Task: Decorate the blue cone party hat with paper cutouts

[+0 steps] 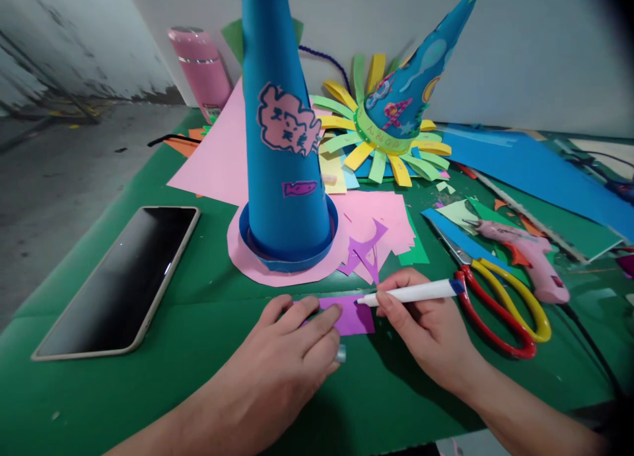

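My right hand (426,324) pinches a white marker (413,293) with a dark blue end. The marker's tip meets a small purple paper rectangle (357,316) on the table. Across that paper's left part lies my left hand (297,350), fingers a little apart and pressing it down. A small pale-blue stub (341,354) shows by its thumb side; what it belongs to is hidden. Just beyond, a tall blue paper cone (282,192) stands upright on a pink disc (277,278), bearing a pink cloud-shaped cutout (287,123) and a small purple piece (299,189). Purple scraps (364,248) lie near the marker.
Red-and-yellow-handled scissors (495,311) and a pink glue gun (535,251) with its cord lie at right. On the left is a phone (119,284). A decorated blue cone hat (401,93), a pink bottle (201,66) and a blue sheet (535,172) stand or lie at the back.
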The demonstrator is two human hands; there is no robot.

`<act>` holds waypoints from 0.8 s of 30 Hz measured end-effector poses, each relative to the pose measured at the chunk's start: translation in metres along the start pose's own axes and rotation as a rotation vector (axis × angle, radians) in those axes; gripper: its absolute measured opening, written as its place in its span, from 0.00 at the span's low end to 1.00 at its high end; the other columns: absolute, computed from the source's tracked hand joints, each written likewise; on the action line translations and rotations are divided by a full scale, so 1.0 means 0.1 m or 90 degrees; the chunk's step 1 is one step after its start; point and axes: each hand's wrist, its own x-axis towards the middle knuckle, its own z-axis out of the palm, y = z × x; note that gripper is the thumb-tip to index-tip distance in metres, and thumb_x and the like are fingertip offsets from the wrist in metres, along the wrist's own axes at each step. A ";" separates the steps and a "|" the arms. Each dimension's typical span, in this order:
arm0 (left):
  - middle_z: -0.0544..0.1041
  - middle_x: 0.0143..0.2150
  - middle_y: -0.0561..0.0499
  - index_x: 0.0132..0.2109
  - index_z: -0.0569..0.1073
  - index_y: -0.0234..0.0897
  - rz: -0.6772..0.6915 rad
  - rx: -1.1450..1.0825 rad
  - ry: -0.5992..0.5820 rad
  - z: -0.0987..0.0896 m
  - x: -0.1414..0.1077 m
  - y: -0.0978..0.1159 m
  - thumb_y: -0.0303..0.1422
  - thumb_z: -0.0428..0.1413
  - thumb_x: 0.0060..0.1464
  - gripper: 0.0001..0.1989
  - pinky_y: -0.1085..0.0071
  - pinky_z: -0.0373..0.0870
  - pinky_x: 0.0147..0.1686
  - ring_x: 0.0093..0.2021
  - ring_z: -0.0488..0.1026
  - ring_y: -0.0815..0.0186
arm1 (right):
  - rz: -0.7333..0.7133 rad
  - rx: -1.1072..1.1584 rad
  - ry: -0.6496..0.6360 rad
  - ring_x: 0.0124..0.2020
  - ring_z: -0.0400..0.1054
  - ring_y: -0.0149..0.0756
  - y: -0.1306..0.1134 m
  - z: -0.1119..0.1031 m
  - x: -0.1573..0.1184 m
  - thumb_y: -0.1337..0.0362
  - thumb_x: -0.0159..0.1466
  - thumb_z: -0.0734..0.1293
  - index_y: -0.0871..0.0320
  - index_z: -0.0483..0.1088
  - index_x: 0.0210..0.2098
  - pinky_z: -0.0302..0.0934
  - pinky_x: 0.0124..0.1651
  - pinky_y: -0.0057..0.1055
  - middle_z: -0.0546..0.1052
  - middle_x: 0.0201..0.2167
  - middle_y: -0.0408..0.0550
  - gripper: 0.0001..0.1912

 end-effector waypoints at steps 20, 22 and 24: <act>0.74 0.44 0.50 0.48 0.68 0.38 0.039 0.006 0.059 -0.05 0.06 -0.01 0.31 0.45 0.60 0.11 0.64 0.59 0.42 0.39 0.65 0.63 | 0.064 0.175 -0.083 0.20 0.50 0.28 0.00 0.02 -0.03 0.58 0.64 0.58 0.55 0.63 0.35 0.45 0.21 0.26 0.58 0.19 0.36 0.08; 0.74 0.44 0.49 0.47 0.68 0.38 0.039 0.005 0.053 -0.08 0.07 0.00 0.31 0.45 0.60 0.11 0.65 0.60 0.42 0.39 0.65 0.63 | 0.058 0.167 -0.075 0.20 0.51 0.29 -0.01 0.02 -0.02 0.58 0.64 0.58 0.56 0.63 0.34 0.46 0.22 0.26 0.58 0.19 0.37 0.08; 0.74 0.44 0.49 0.47 0.69 0.38 0.037 0.003 0.048 -0.11 0.08 0.01 0.30 0.46 0.60 0.11 0.65 0.61 0.42 0.40 0.65 0.63 | 0.040 0.149 -0.056 0.22 0.54 0.30 -0.02 0.02 0.00 0.58 0.64 0.58 0.56 0.63 0.33 0.49 0.24 0.27 0.59 0.21 0.38 0.09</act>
